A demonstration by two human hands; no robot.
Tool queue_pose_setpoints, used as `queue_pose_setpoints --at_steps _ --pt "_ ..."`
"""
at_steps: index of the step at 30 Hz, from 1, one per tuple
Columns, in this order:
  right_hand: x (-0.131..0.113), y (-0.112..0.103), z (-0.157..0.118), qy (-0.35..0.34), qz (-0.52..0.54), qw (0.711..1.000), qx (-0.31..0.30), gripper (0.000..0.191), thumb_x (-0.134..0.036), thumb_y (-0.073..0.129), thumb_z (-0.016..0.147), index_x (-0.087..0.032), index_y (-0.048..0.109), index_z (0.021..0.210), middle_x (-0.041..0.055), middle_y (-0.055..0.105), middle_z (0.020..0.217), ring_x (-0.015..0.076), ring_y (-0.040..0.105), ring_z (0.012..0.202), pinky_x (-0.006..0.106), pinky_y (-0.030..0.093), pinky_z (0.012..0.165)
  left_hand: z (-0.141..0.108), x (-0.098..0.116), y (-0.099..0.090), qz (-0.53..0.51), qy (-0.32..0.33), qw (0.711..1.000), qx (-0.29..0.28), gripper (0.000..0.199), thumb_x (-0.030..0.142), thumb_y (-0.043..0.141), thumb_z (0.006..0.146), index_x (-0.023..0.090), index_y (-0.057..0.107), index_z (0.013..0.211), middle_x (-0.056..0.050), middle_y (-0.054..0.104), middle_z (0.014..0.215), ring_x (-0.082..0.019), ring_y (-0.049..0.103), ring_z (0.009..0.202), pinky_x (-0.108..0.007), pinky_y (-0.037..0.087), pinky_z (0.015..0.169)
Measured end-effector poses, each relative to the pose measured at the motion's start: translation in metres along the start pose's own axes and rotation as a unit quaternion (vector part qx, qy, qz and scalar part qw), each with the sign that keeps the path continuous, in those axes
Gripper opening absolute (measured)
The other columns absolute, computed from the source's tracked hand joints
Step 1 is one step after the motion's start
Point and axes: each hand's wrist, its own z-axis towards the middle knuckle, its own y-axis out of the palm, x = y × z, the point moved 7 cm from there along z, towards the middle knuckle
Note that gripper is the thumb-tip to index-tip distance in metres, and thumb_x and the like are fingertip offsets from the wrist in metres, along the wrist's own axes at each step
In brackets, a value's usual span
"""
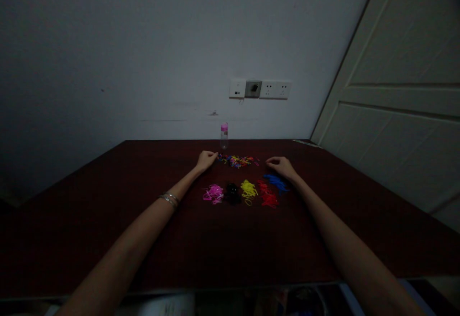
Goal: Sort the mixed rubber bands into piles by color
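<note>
Bare forearms run in from the two bottom corners, nearest the camera, over the front edge of a dark red-brown desk (201,253), with bracelets (170,198) round the left wrist. Well beyond that edge, five small piles of thin stretchy-looking loops lie apart by colour: from left to right a pink pile (214,193), a black pile (233,194), a yellow pile (248,189) and a red pile (267,195), with a blue pile (276,182) just behind and to the right of the red. Farther back spreads a mixed heap (237,161) of many colours, longer from side to side than from front to back. At its left end is the left hand (206,161), its fingers narrow, the tips together beside the outermost loops; whether a loop is pinched there, I cannot tell. The right hand (282,166) hovers or rests between the heap's right end and the blue pile, thumb and forefinger curled to a narrow pinch; again it is too dim to tell if anything is in it. Behind the heap a clear bottle (224,137) with a pink top stands upright near the pale wall (172,57), which carries a row of sockets (275,90). A panelled door (398,129) slants up on the right.
</note>
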Motion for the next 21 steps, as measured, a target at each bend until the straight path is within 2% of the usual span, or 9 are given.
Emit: queue_pose_setpoints --at_steps 3,6,9,15,21 --pt "-0.011 0.01 0.002 -0.024 -0.026 0.999 -0.022 0.023 -0.029 0.057 0.072 -0.017 0.07 0.088 0.0055 0.07 0.089 0.0188 0.063 0.084 0.027 0.046 0.077 0.001 -0.026 -0.014 -0.048 -0.037 0.998 0.027 0.038 0.043 0.05 0.072 0.011 0.069 0.065 0.001 0.048 0.043 -0.01 0.04 0.046 -0.022 0.028 0.05" --pt "-0.021 0.019 0.004 -0.048 -0.063 0.996 -0.046 0.025 -0.03 0.058 0.073 -0.018 0.068 0.093 0.0067 0.068 0.098 0.0194 0.062 0.09 0.028 0.045 0.08 0.001 -0.036 -0.012 -0.098 -0.055 0.993 0.018 0.043 0.047 0.047 0.073 0.01 0.069 0.071 0.004 0.039 0.039 -0.008 0.032 0.04 -0.022 0.024 0.046" --pt "-0.03 0.025 0.006 -0.061 -0.098 0.992 -0.058 0.029 -0.032 0.058 0.074 -0.019 0.067 0.098 0.0075 0.066 0.103 0.0197 0.061 0.092 0.028 0.045 0.079 0.0 -0.032 -0.005 -0.106 -0.049 0.993 -0.007 0.042 0.047 0.048 0.072 0.01 0.068 0.07 0.005 0.035 0.038 -0.007 0.029 0.039 -0.022 0.022 0.045" --pt "-0.039 0.034 0.014 -0.05 -0.138 0.984 -0.103 0.026 -0.026 0.056 0.075 -0.021 0.065 0.099 0.0046 0.068 0.09 0.0163 0.062 0.079 0.023 0.044 0.067 -0.005 -0.025 -0.007 -0.081 -0.044 0.996 -0.009 0.039 0.044 0.048 0.073 0.011 0.068 0.066 0.004 0.037 0.039 -0.008 0.031 0.04 -0.022 0.024 0.047" --pt "-0.038 0.035 0.017 -0.044 -0.147 0.983 -0.097 0.028 -0.018 0.053 0.074 -0.02 0.066 0.1 0.0045 0.068 0.09 0.0152 0.061 0.076 0.021 0.042 0.063 -0.007 -0.022 -0.01 -0.058 -0.042 0.997 0.006 0.036 0.039 0.047 0.074 0.011 0.068 0.065 0.004 0.039 0.039 -0.009 0.035 0.043 -0.022 0.028 0.05"
